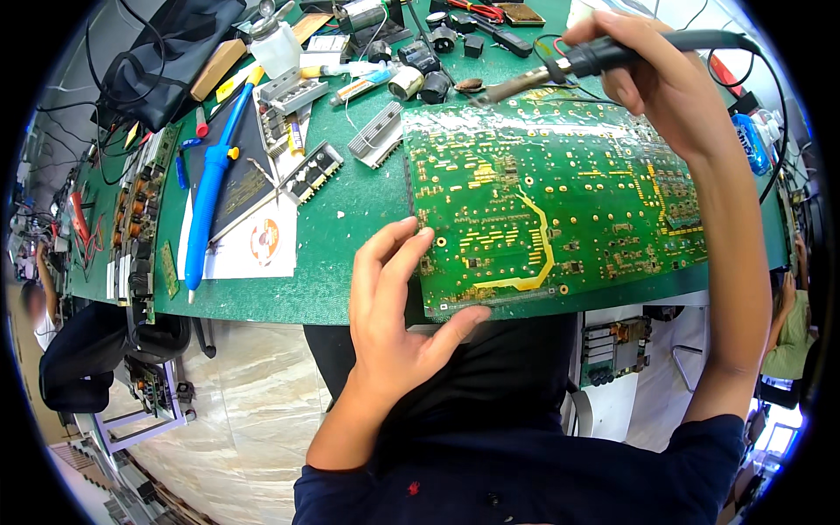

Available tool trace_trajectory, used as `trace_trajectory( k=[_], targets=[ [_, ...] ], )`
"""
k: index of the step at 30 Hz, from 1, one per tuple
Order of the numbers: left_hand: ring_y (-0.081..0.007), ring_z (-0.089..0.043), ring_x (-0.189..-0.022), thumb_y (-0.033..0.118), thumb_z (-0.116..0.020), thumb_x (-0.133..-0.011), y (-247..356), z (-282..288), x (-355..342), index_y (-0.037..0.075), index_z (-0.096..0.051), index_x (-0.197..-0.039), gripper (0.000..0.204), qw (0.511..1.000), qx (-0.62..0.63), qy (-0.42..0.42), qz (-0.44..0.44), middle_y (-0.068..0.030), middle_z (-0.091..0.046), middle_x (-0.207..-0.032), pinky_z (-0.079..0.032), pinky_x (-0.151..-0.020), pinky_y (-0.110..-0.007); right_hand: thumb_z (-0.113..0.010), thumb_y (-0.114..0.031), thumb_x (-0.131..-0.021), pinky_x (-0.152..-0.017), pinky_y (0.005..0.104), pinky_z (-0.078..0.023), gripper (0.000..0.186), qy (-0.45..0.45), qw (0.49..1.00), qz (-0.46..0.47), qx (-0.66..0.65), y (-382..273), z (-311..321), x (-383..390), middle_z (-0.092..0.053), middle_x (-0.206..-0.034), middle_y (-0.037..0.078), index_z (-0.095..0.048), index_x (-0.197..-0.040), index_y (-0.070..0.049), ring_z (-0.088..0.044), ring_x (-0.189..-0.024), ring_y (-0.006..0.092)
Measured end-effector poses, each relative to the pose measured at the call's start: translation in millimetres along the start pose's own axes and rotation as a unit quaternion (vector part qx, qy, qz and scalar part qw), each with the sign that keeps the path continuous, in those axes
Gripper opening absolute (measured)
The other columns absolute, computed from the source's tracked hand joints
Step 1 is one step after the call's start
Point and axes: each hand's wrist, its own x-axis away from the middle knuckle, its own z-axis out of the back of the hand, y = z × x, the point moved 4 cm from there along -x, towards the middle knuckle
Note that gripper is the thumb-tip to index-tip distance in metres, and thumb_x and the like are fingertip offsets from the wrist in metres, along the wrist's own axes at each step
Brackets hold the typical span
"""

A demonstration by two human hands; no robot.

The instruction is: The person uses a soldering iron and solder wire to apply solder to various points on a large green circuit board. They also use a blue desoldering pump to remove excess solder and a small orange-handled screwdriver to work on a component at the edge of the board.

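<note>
Dark shirt (pixel 542 477) lay nearest; right hand (pixel 652 79) grasped a metal-tipped tool (pixel 579 63), left hand (pixel 394 306) splayed against the circuit board (pixel 586 201); slipping could scratch it.

Green benchtop (pixel 325 210), circuit board (pixel 582 206), finned heatsink (pixel 377 137), white paper (pixel 233 254)

We see a blue pump tool (pixel 208 192) lying over a white sheet (pixel 284 223) on the green desk (pixel 325 238). Right of the pump tool we find a finned heat sink (pixel 378 136); left of it, a long component-packed board (pixel 140 219). Beyond it we spot a dark bag (pixel 171 70), a brown block (pixel 219 70) and a translucent bottle (pixel 276 51). Below it, we see veined floor tiles (pixel 254 376).
</note>
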Motion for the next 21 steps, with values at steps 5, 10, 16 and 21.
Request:
trace_trajectory(
  k=[5, 10, 16, 21],
  targets=[
    [-0.0345, -0.054, -0.11, 0.034, -0.086, -0.062, -2, -2, 0, -0.003, -0.053, -0.121, 0.077, 1.0, 0.0, -0.009, 0.006, -0.0224, -0.052, -0.123, -0.044, -0.093, -0.04, -0.055, -0.026, -0.094, -0.039, 0.0212, -0.037, 0.027, -0.024, 0.999, -0.019, -0.023, 9, -12, -23, -0.052, -0.051, 0.004, -0.058, -0.085, -0.001, -0.049, -0.04, 0.011],
    [-0.0359, -0.052, -0.113, 0.043, -0.084, -0.065, -2, 3, -2, 0.0, -0.054, -0.122, 0.077, 0.998, 0.019, -0.053, -0.013, -0.0245, -0.049, -0.125, -0.043, -0.094, -0.043, -0.054, -0.029, -0.096, -0.04, 0.0212, -0.039, 0.027, -0.003, 0.994, -0.027, -0.103, 40, -11, -35, -0.053, -0.051, 0.004, -0.058, -0.087, -0.003, -0.051, -0.041, 0.0119],
    [-0.0317, -0.059, -0.101, 0.01, -0.071, -0.073, -5, 47, -69, -0.001, -0.062, -0.105, 0.034, 0.982, -0.106, -0.146, -0.046, -0.0197, -0.06, -0.109, -0.045, -0.089, -0.039, -0.055, -0.032, -0.094, -0.049, 0.0209, -0.028, 0.034, 0.037, 0.999, 0.019, -0.016, 61, -11, -30, -0.041, -0.05, -0.003, -0.064, -0.104, 0.0, -0.038, -0.049, 0.0056],
    [-0.0307, -0.059, -0.084, -0.002, -0.068, -0.07, -39, 24, -138, 0.0, -0.061, -0.095, 0.025, 0.933, -0.224, -0.275, -0.068, -0.013, -0.06, -0.089, -0.047, -0.074, -0.034, -0.058, -0.034, -0.09, -0.045, 0.0201, -0.026, 0.03, 0.031, 0.998, 0.003, 0.064, 58, -13, -26, -0.041, -0.051, -0.003, -0.058, -0.09, -0.004, -0.038, -0.047, 0.0041]
  ],
)
